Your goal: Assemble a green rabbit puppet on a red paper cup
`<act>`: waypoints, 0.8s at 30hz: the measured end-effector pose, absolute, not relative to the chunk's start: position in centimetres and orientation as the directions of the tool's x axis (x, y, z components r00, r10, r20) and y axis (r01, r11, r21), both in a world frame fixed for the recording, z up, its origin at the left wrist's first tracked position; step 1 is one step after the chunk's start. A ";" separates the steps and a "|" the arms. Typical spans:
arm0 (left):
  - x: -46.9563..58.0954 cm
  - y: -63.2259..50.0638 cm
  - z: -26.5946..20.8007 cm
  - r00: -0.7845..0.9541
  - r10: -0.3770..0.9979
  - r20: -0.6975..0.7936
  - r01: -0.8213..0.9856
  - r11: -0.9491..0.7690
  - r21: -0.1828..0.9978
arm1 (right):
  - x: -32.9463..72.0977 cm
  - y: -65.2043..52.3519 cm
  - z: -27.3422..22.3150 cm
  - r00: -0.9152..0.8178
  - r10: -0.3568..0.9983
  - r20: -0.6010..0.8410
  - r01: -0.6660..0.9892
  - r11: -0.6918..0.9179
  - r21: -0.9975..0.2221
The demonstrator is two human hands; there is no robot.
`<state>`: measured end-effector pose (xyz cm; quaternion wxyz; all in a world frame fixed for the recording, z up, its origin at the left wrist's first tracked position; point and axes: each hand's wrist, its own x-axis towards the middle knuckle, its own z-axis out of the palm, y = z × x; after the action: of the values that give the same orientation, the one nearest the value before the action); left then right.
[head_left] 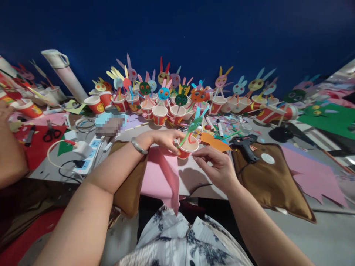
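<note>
In front of me is a red and white paper cup. A green paper rabbit head with light blue ears rises from it, and an orange-red strip shows inside the cup. My left hand, a bangle at its wrist, is closed on the cup's left side. Close to the cup's right side, my right hand has its thumb and fingers pinched together; whatever is between them is too small to make out. Pink paper lies under and left of the cup, hanging over the table edge.
Several cups with paper rabbits line the back. A black glue gun lies right, by a brown cushion. Left are a power strip, scissors, a tall flask and another person's arm.
</note>
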<state>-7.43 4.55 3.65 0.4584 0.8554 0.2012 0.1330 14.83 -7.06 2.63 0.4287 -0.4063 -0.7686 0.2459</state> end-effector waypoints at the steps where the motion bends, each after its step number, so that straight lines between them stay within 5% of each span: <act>1: -7.5 4.6 3.6 0.881 0.471 0.040 0.230 -0.500 0.835 | 14.7 -7.1 2.6 -0.316 0.822 0.474 0.427 0.569 -0.702; 8: -8.0 4.6 3.7 0.863 0.505 -0.024 0.315 -0.498 0.808 | 14.0 -7.0 1.8 -0.438 0.754 0.490 0.461 0.656 -0.597; 24: -7.8 4.3 4.4 0.848 0.519 0.107 0.183 -0.476 0.860 | 14.1 -5.9 2.1 -0.510 0.708 0.489 0.569 0.704 -0.425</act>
<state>-7.77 4.26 4.42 0.4672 0.8401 0.2088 0.1800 14.11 -5.94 2.07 0.3284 -0.3701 -0.8626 0.1054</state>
